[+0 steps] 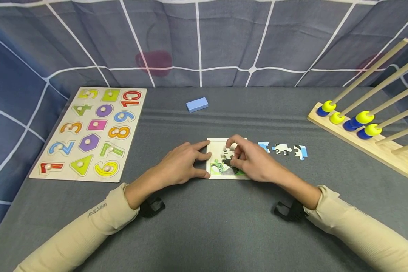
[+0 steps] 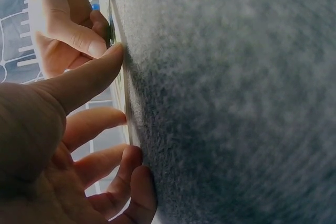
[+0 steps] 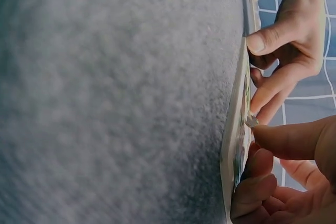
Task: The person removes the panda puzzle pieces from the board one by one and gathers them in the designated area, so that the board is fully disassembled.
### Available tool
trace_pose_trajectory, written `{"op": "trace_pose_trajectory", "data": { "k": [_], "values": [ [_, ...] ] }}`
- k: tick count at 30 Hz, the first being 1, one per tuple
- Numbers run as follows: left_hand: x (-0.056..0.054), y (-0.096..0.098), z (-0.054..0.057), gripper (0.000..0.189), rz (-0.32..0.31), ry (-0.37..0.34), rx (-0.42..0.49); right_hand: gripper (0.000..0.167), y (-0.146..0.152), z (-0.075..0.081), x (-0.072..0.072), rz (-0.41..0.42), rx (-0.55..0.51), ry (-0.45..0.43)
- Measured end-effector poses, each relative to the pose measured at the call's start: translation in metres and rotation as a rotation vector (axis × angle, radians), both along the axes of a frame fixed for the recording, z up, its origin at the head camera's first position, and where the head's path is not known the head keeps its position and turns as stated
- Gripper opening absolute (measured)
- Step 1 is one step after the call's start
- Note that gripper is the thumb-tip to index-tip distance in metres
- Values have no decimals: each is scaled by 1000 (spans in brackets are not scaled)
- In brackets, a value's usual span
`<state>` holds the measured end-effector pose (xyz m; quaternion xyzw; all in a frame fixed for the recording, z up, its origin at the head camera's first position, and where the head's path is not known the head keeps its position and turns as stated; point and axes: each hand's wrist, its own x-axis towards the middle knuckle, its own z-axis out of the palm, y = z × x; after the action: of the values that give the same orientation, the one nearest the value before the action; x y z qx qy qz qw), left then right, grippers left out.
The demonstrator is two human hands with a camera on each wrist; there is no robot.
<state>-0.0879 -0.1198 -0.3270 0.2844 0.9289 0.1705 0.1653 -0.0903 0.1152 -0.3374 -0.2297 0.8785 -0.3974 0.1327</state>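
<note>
A small wooden jigsaw board (image 1: 215,145) lies flat on the grey table, partly filled with a green, black and white picture. My left hand (image 1: 180,164) touches its left edge with spread fingers, the thumb at the near corner. Over the board's right half, my right hand (image 1: 256,158) pinches a jigsaw piece (image 3: 252,121) close to the board's surface. That hand covers much of the board's right side in the head view. Just right of the board, several loose jigsaw pieces (image 1: 281,149) in blue, white and black lie in a row.
A wooden number-and-shape peg board (image 1: 100,130) lies at the left. Behind the jigsaw board sits a blue block (image 1: 197,104). On the right stands a wooden bead rack (image 1: 363,141) with tall rods and yellow and blue beads. A checked cloth (image 1: 176,41) hangs behind.
</note>
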Motion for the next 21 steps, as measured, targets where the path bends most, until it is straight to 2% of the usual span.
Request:
{"op": "trace_pose_trajectory", "data": {
  "k": [4,11,21],
  "values": [
    [0,-1,0,57,-4,7,5,29,1,-1,-2,-9,-44,-39],
    [0,-1,0,59,-16,28,17,29,8,-1,-2,-29,-210,-165],
    [1,-1,0,59,-11,24,17,29,35,5,4,-32,-225,-222]
  ]
}}
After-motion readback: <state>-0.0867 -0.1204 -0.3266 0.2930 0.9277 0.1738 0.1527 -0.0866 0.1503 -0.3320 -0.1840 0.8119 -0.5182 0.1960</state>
